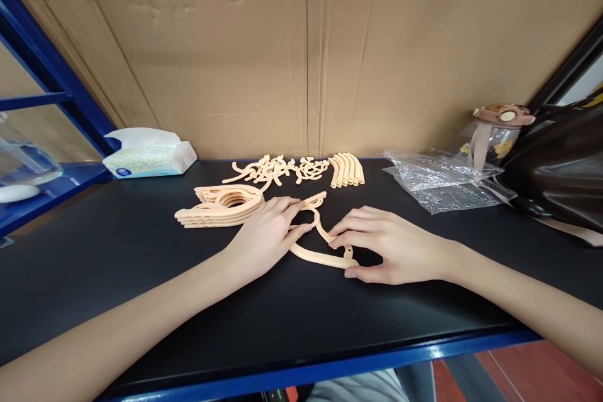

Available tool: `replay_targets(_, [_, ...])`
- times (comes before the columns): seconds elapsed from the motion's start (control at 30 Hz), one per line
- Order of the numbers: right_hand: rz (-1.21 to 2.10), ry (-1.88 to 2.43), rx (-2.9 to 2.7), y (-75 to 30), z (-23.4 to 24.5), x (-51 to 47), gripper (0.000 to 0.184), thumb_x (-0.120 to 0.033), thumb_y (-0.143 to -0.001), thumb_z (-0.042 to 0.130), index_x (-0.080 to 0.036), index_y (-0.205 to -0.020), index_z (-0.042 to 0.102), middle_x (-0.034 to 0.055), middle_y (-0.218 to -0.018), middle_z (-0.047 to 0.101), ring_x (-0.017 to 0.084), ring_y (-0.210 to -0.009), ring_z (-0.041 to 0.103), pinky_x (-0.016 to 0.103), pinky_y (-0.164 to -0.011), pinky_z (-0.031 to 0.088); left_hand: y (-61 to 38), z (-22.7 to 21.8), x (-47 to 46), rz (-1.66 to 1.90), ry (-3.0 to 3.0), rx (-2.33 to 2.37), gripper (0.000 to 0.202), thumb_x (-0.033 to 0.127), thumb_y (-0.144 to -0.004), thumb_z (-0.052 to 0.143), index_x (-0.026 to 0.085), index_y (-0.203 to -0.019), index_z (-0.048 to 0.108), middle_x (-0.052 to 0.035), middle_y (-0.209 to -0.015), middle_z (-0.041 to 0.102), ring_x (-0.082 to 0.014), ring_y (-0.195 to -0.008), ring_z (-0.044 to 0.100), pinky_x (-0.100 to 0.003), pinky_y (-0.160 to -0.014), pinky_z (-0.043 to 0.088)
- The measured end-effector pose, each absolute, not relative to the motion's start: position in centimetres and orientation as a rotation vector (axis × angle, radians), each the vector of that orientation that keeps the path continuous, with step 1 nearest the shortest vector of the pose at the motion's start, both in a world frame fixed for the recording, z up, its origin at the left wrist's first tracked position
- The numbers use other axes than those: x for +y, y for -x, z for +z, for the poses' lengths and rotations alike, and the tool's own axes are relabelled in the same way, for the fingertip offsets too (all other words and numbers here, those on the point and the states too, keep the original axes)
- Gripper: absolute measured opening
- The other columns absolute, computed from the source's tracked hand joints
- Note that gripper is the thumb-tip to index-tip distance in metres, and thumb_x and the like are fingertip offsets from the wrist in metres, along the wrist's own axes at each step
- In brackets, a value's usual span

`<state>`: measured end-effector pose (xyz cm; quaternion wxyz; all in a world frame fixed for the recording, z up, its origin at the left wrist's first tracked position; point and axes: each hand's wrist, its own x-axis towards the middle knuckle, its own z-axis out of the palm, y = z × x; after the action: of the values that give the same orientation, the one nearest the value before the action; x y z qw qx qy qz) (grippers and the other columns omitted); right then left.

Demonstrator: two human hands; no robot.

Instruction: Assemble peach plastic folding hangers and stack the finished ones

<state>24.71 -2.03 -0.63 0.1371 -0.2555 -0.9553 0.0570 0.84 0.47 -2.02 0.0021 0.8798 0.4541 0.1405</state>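
Note:
A beige plastic clothes hanger (320, 257) with curved arms lies on the black tabletop between my hands. My left hand (266, 232) presses on its left side, fingers over the upper part and thumb on the inner curve. My right hand (389, 245) holds the right side, fingertips on the inner curved piece and thumb at the end of the lower arm. My palms hide some of the joints. Just left of my left hand sits a stack of similar beige hangers (211, 213), laid flat on one another.
Along the back lie a heap of small beige hooks and curved parts (268, 169) and a row of beige arms (347, 169). A tissue pack (151, 160) stands back left. Crumpled clear plastic bags (433, 182), a bottle (502, 129) and a dark bag (560, 163) are at right.

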Motion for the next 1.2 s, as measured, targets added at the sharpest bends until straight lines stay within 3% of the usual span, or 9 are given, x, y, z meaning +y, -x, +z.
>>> replay_targets(0.13, [0.187,0.714,-2.78,-24.72,-0.65,-2.0,0.027,-0.022,-0.084,0.056,-0.018,-0.111,0.058,0.0035,-0.111,0.063,0.017,-0.101,0.052,0.034,-0.091,0.04,-0.9,-1.97,0.28,0.411,-2.757,1.375,0.051,0.048,-0.094,0.037,0.014,-0.13,0.047,-0.0114,-0.132,0.05,-0.0255,-0.119,0.046,-0.04,-0.101,0.038])
replay_targets(0.37, [0.173,0.729,-2.811,-24.79,-0.49,-1.84,0.035,-0.006,-0.08,0.048,-0.019,-0.112,0.057,0.0023,-0.112,0.062,0.016,-0.103,0.051,0.033,-0.094,0.039,-0.81,-2.08,0.05,0.333,-2.822,1.273,0.086,0.075,-0.078,0.039,0.013,-0.138,0.038,-0.0139,-0.141,0.041,-0.0303,-0.129,0.036,-0.043,-0.105,0.033])
replay_targets(0.77, [0.208,0.742,-2.791,-24.9,-0.48,-1.8,0.046,-0.003,-0.082,0.045,-0.022,-0.124,0.051,0.004,-0.108,0.062,0.018,-0.103,0.051,0.034,-0.092,0.042,-0.69,-2.31,0.05,0.344,-2.797,1.248,0.08,0.07,-0.081,0.041,0.015,-0.139,0.036,-0.0125,-0.14,0.041,-0.0284,-0.128,0.037,-0.042,-0.103,0.034])
replay_targets(1.2, [0.201,0.728,-2.793,-24.88,-0.59,-1.84,0.05,0.005,-0.077,0.041,-0.02,-0.118,0.053,0.0044,-0.109,0.06,0.017,-0.104,0.05,0.034,-0.093,0.043,-0.75,-2.13,0.06,0.368,-2.785,1.216,0.075,0.067,-0.083,0.042,0.016,-0.138,0.038,-0.0119,-0.14,0.042,-0.028,-0.128,0.038,-0.042,-0.104,0.035])
